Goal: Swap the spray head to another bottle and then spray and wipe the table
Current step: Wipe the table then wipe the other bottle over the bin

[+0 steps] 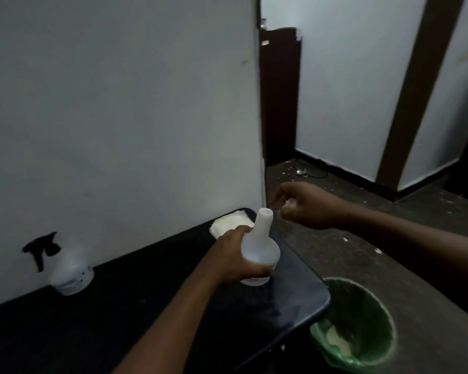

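My left hand (235, 257) grips a white plastic bottle (260, 249) around its body, upright just above the right end of the black table (146, 306); the bottle's neck is open, with no cap on it. My right hand (303, 205) hovers to the right of the neck, fingers closed around a small white cap (291, 203), partly hidden in the hand. A second white bottle (70, 273) with a black spray head (42, 247) stands at the left against the wall. A folded pale cloth (229, 221) lies at the table's far right corner.
A white wall (119, 103) runs along the table's back edge. A bin with a green liner (360, 325) stands on the floor just past the table's right end. The dark floor (362, 238) beyond is littered with white specks.
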